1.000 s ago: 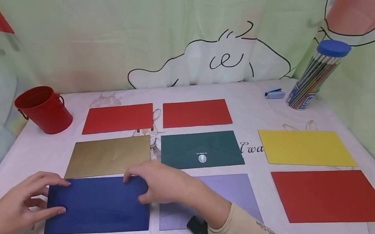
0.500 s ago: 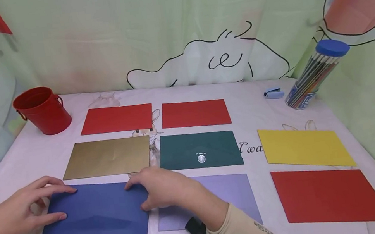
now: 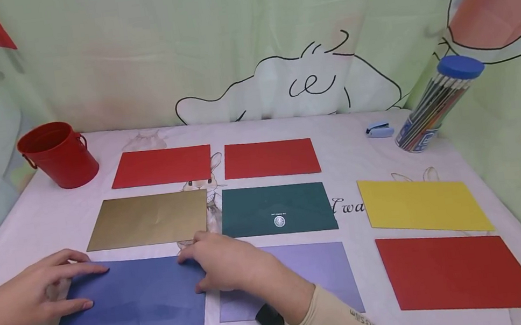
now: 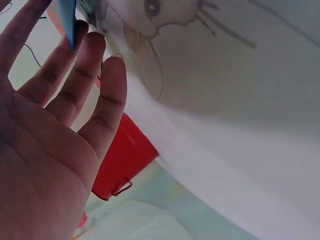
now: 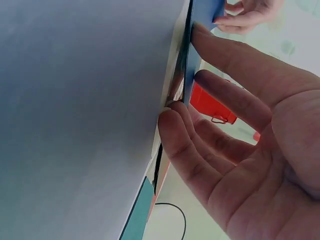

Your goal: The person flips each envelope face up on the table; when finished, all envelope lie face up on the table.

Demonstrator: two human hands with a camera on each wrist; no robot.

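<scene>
A flat blue rectangular card (image 3: 141, 302) lies at the near left of the table. My left hand (image 3: 38, 298) rests at its left edge, with thumb and index fingertips on its upper face. At the opposite edge, my right hand (image 3: 229, 264) touches the far right corner with thumb and index finger. The right wrist view shows the blue card (image 5: 204, 17) edge-on, the other fingers beyond its edge. In the left wrist view only a sliver of the blue card (image 4: 68, 17) shows by the fingertips. My right forearm crosses a lilac card (image 3: 321, 263), partly hiding it.
Behind the blue card lie a gold card (image 3: 147, 219), a dark green card (image 3: 252, 212) and two red cards (image 3: 163, 165). A yellow card (image 3: 424, 205) and larger red card (image 3: 455, 274) lie right. A red bucket (image 3: 62, 159), blue stapler (image 3: 379, 130) and pencil tub (image 3: 434, 108) stand farther back.
The blue card has shifted toward me and away from the gold card, and looks lighter. Both hands moved slightly nearer with it. The other cards stay in place.
</scene>
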